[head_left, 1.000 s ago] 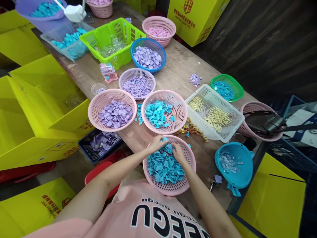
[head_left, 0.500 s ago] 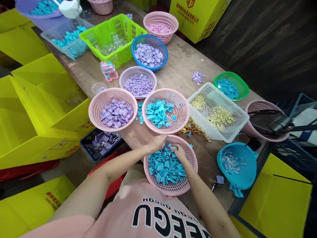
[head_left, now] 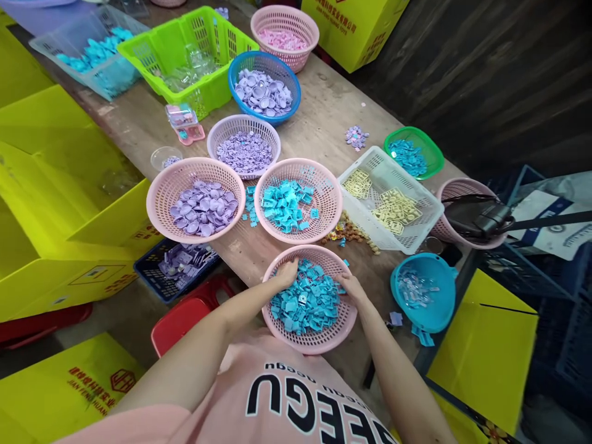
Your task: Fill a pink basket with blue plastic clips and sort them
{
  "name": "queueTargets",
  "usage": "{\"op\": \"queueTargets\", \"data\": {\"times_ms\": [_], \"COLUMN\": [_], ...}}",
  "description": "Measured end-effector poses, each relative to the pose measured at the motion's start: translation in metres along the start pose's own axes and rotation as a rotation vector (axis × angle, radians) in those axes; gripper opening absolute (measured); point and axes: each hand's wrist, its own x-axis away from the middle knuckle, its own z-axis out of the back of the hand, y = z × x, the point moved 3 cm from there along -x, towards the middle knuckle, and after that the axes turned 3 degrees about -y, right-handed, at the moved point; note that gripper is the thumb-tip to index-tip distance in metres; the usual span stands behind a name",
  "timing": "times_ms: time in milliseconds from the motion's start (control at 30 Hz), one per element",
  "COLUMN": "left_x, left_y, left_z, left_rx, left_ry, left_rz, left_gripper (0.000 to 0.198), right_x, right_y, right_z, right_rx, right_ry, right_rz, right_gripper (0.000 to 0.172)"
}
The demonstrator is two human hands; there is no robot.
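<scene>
The left hand (head_left: pixel 287 273) is dipping into the blue pieces (head_left: pixel 309 305) at the upper left side of the near pink basket (head_left: pixel 319 346). Its fingers are bending down into the pile, and I cannot tell if it is pinching a piece. The right hand (head_left: pixel 352 287) is resting at the right side of that basket, with its fingers curling over the pieces by the rim, and I cannot tell if it is holding anything either. The two hands are staying apart, with the pile lying between them. The near pink basket is sitting at the front edge of the wooden table (head_left: pixel 324 126), in the lower middle of the frame, just above the person's pink shirt (head_left: pixel 277 394). Just above it a second pink basket (head_left: pixel 333 206) is holding more blue bits. To the left of that one a third pink basket (head_left: pixel 156 206) is holding purple round pieces (head_left: pixel 201 206). To the right a white tray (head_left: pixel 419 237) is holding yellow pieces (head_left: pixel 393 209), and a blue bowl (head_left: pixel 444 308) is sitting to the lower right of the tray. Higher up, a small lilac basket (head_left: pixel 216 132), a blue basket (head_left: pixel 296 102) and a green basket (head_left: pixel 222 92) are standing one after the other toward the upper left. Yellow boxes (head_left: pixel 55 203) are filling the left side of the frame, and a red stool (head_left: pixel 185 317) is showing under the left arm.
</scene>
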Motion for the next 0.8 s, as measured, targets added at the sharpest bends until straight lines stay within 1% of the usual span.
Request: {"op": "queueTargets", "data": {"times_ms": [67, 133, 200, 267, 333, 400, 467, 533, 600, 667, 700, 800], "left_x": [0.004, 0.007, 0.009, 0.009, 0.009, 0.01, 0.012, 0.016, 0.021, 0.026, 0.028, 0.029], "left_y": [-0.003, -0.005, -0.008, -0.014, -0.017, -0.017, -0.015, -0.011, -0.008, -0.005, -0.003, 0.007], "left_z": [0.001, 0.002, 0.004, 0.004, 0.003, 0.002, 0.002, 0.002, 0.004, 0.007, 0.009, 0.025], "left_rx": [0.014, 0.09, 0.229, 0.394, 0.574, 0.768, 0.955, 1.119, 1.246, 1.311, 1.311, 1.226], "left_ry": [0.027, 0.08, 0.119, 0.116, 0.087, 0.026, -0.044, -0.11, -0.173, -0.23, -0.249, -0.239], "left_rz": [-0.065, -0.178, -0.264, -0.268, -0.25, -0.218, -0.153, -0.08, -0.024, 0.019, 0.027, -0.032], "left_gripper": [0.05, 0.048, 0.036, 0.026, 0.028, 0.036, 0.042, 0.044, 0.043, 0.039, 0.037, 0.031], "right_x": [0.001, 0.002, 0.001, -0.002, -0.006, -0.011, -0.015, -0.015, -0.013, -0.01, -0.008, -0.004], "right_y": [-0.005, -0.013, -0.021, -0.026, -0.029, -0.03, -0.03, -0.029, -0.029, -0.027, -0.027, -0.03], "right_z": [-0.005, -0.012, -0.022, -0.034, -0.043, -0.05, -0.053, -0.052, -0.046, -0.039, -0.034, -0.023], "right_rx": [0.376, 0.65, 0.8, 0.892, 0.967, 1.011, 1.032, 1.026, 0.973, 0.874, 0.82, 0.715], "right_ry": [0.077, 0.175, 0.215, 0.189, 0.156, 0.135, 0.123, 0.126, 0.142, 0.127, 0.108, 0.066], "right_rz": [-0.009, -0.003, 0.017, 0.038, 0.067, 0.099, 0.12, 0.123, 0.137, 0.172, 0.187, 0.209], "right_gripper": [0.015, 0.023, 0.033, 0.039, 0.04, 0.036, 0.032, 0.032, 0.036, 0.037, 0.036, 0.024]}}
